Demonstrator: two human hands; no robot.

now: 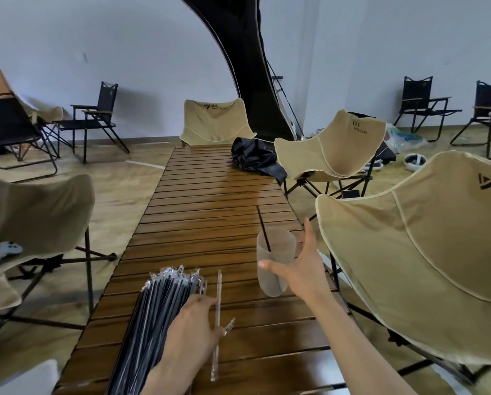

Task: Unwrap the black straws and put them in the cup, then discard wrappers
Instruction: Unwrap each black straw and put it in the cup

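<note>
Left hand [194, 327]: my fingers pinch an empty wrapper [217, 323] beside the straws [159, 312] piled on the table [210, 212].
Right hand [298, 269]: spread loose around the cup [275, 260], gripping nothing.
Handling: straws seem light, stiff, slick; I'd pinch a wrapper end.

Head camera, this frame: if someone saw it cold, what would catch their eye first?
Likely the right hand, fingers spread around a frosted cup with one black straw in it, at the slatted wooden table's right edge. Next, the fat bundle of wrapped straws at the near left, with the left hand on it and an empty wrapper lying alongside. Tan camp chairs crowd both sides.
</note>
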